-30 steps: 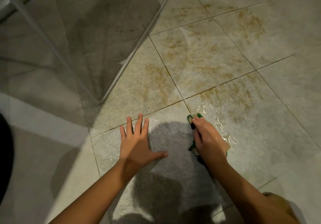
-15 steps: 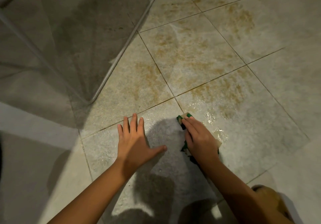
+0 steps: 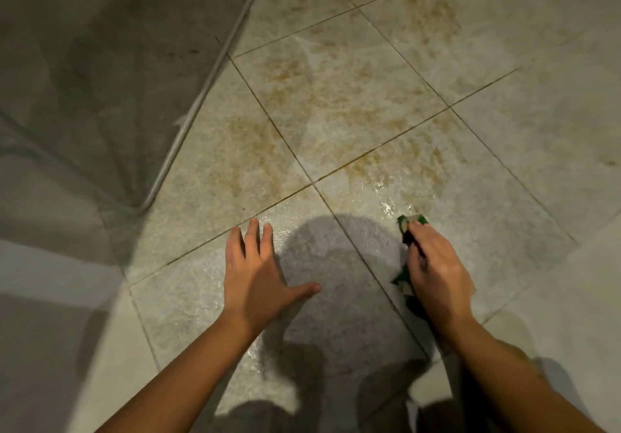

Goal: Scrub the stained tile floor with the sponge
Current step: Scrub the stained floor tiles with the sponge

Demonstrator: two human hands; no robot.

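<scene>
My right hand [image 3: 437,274] is curled down over the sponge [image 3: 411,222], fingers pressed on top of it so only its green and pale edges show past my fingertips and beside my palm, at lower right of the frame. It lies flat on the wet, glistening part of the tile floor [image 3: 336,123]. My left hand [image 3: 255,271] is spread flat on the tile at lower centre, fingers splayed, holding nothing, propping my weight. The brown stains [image 3: 353,113] spread across the tiles above my hands, toward the upper middle, and look mostly untouched, so I judge the scrubbing is early. To do it well I should keep the sponge flat, lean through the palm, and work short overlapping strokes upward into the stains, following the grout line [image 3: 383,143] where the brown collects. My left palm could slip on the wet tile.
</scene>
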